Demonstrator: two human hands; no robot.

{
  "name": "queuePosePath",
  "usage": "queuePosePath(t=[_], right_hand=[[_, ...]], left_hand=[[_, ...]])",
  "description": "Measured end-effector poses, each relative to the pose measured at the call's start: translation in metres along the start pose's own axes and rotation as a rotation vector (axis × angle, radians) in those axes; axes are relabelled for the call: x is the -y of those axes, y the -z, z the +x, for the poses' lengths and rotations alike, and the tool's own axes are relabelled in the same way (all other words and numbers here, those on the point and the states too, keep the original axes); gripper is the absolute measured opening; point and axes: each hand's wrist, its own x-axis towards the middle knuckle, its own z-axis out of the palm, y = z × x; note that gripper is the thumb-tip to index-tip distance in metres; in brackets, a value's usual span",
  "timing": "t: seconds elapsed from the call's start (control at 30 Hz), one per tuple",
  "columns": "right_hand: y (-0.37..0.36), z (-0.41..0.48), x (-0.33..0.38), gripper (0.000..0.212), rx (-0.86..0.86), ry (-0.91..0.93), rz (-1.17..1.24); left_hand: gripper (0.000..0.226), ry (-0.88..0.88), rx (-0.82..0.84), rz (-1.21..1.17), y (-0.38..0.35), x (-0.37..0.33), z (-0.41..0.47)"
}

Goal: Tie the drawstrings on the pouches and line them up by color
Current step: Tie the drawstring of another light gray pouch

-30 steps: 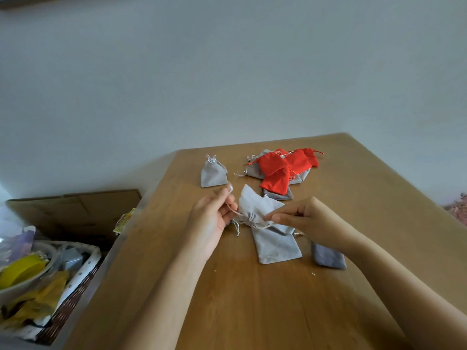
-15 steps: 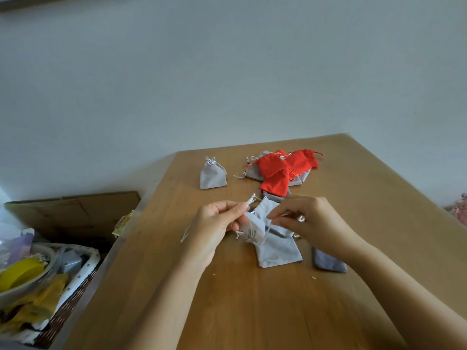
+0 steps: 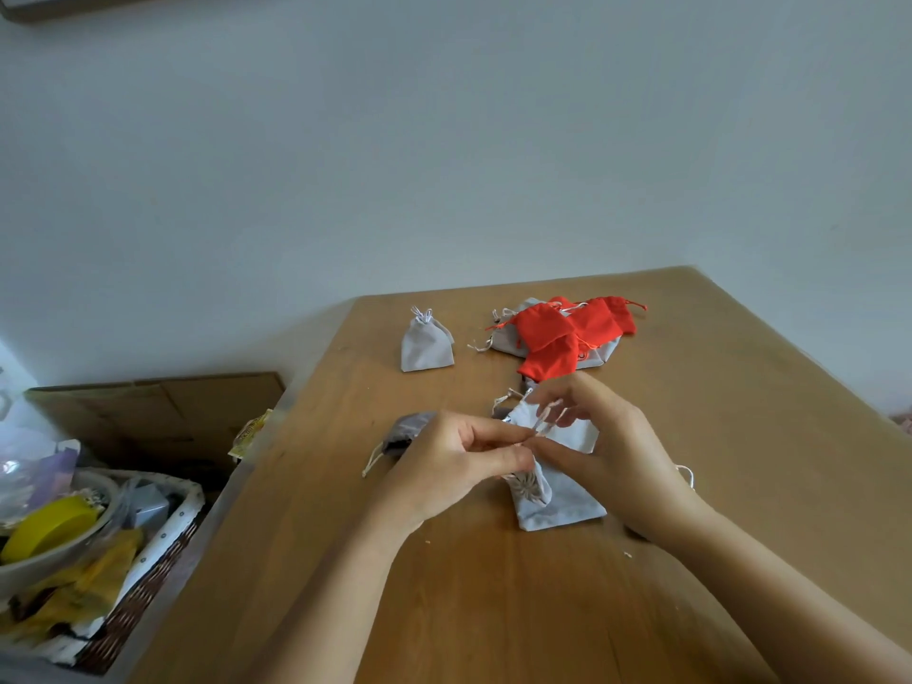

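1. Head view: four red pouches [image 3: 545,328], as far as their overlap lets me count, lie heaped at the far side of the table [image 3: 740,436]. They rest on buried grey pouches [image 3: 508,338] whose number I cannot tell.
2. One tied grey pouch [image 3: 427,345] stands alone left of that heap. One darker grey pouch [image 3: 409,429] lies partly hidden behind the left hand [image 3: 459,466].
3. The left hand and right hand [image 3: 612,451] both pinch the pale, blurred drawstring [image 3: 543,422] of a gathered grey pouch [image 3: 530,488]. It is near the table's middle, over two flat grey pouches [image 3: 562,510] that the hands partly cover.
4. Beyond the table's left edge are one cardboard box [image 3: 163,407] and one wicker basket [image 3: 163,560], with a yellow roll [image 3: 49,528] in a bowl.
5. A yellow packet [image 3: 251,431] sits at that edge; its print is too small to read.
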Motion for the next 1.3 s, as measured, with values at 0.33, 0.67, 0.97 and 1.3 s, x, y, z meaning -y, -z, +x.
queuePosePath(t=[0.33,0.67,0.97,1.3], right_hand=[[-0.009,-0.002,0.004,0.038,-0.069,-0.050,0.009],[-0.006,-0.003,0.006,0.008,-0.185,0.094,-0.043],[-0.005,-0.002,0.006,0.019,-0.018,0.041,-0.098],[-0.003,0.000,0.011,0.017,0.108,-0.214,0.177]], left_hand=[[0.021,-0.031,-0.165,0.102,0.000,0.006,0.004],[0.016,0.018,-0.035,-0.321,0.001,0.012,0.009],[0.009,0.060,0.005,-0.551,0.009,0.012,0.010],[0.014,-0.433,-0.433,0.256,0.003,0.030,0.014]])
